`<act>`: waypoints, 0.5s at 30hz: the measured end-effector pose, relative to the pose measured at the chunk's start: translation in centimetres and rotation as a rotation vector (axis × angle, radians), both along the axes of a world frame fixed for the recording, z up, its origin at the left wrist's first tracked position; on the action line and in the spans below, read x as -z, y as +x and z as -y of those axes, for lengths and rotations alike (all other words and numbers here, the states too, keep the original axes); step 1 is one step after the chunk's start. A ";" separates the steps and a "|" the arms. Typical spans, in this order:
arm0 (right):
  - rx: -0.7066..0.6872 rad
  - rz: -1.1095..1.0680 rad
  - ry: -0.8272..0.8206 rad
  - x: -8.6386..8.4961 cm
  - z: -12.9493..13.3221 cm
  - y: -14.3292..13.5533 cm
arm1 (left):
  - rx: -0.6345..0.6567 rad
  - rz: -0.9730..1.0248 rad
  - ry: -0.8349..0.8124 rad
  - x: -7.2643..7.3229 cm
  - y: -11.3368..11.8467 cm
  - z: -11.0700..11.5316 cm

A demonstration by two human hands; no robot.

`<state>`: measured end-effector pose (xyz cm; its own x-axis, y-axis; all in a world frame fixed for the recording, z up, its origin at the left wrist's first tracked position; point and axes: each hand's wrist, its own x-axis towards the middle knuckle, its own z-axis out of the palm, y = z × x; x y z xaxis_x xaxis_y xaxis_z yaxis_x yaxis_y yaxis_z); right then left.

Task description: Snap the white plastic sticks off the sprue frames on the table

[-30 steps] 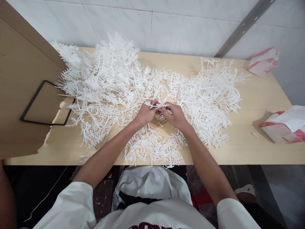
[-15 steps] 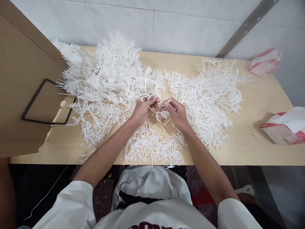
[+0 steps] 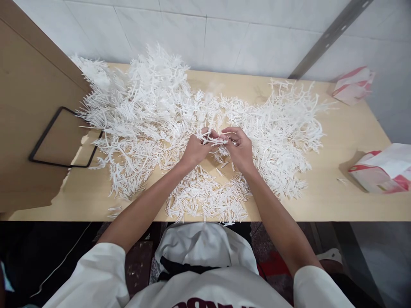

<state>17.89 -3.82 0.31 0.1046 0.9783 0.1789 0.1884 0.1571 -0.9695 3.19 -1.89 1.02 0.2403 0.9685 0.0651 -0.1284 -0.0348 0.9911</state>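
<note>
While the left hand pinches it, a white sprig points crosswise rightward, right hand's grip unclear.

Two bare hands, one left hand and one right hand, with what looks like one white, branching, plastic-like strand between them, though fingers partly hide it. The loose white branched pieces are too many and too tangled to count. One pale, wood-coloured tabletop; two red-and-white packets; one black rectangular frame; one torn-edged brown cardboard panel; one slotted grey metal strip.
</note>
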 end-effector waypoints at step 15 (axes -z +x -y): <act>-0.095 0.242 0.044 -0.2 0.2 0.6 | 0.059 -0.235 0.264 1.4 -0.5 0.2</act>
<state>18.50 -4.01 0.55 -0.0381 0.9725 0.2297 0.3963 0.2257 -0.8900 2.71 -2.10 -0.42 0.3333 0.9097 0.2478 0.0931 -0.2933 0.9515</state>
